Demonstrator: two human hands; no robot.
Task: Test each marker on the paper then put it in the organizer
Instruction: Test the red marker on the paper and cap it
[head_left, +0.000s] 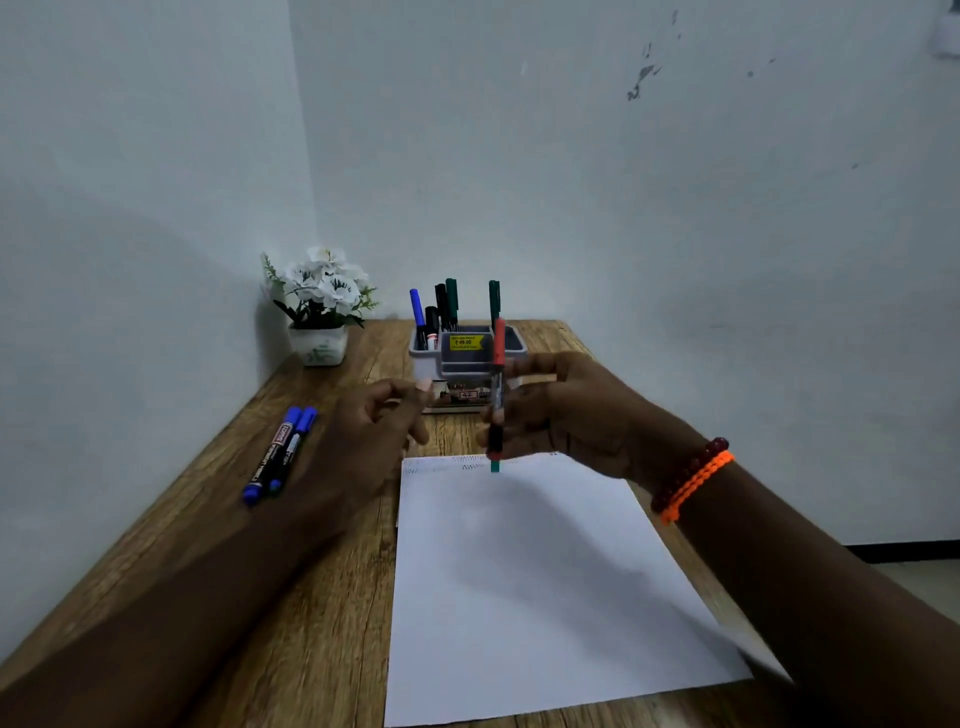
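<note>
I see the right hand (561, 410) gripping a red-capped marker (497, 395) upright, fingers curled round its barrel. The cap points up and the lower end sits at the far edge of the paper (545, 582); whether it touches the sheet I cannot tell. Small zigzag test marks (470, 462) run along that far edge, just beside the marker's lower end.

I see the left hand (374, 431) above the table (322, 597), left of the marker, fingers loosely curled and holding nothing.

The organizer (465, 358) stands at the far end of the table, beyond both hands. It holds several markers upright: one blue (417, 309), some black (440, 304) and two green (451, 299). A yellow price sticker (466, 342) is on its front.

Two blue markers (280, 449) lie side by side on the table, left of the left hand and touching each other.

A pot of white flowers (322, 301) stands in the far left corner. Red and orange bracelets (693, 478) are on the right wrist.
</note>
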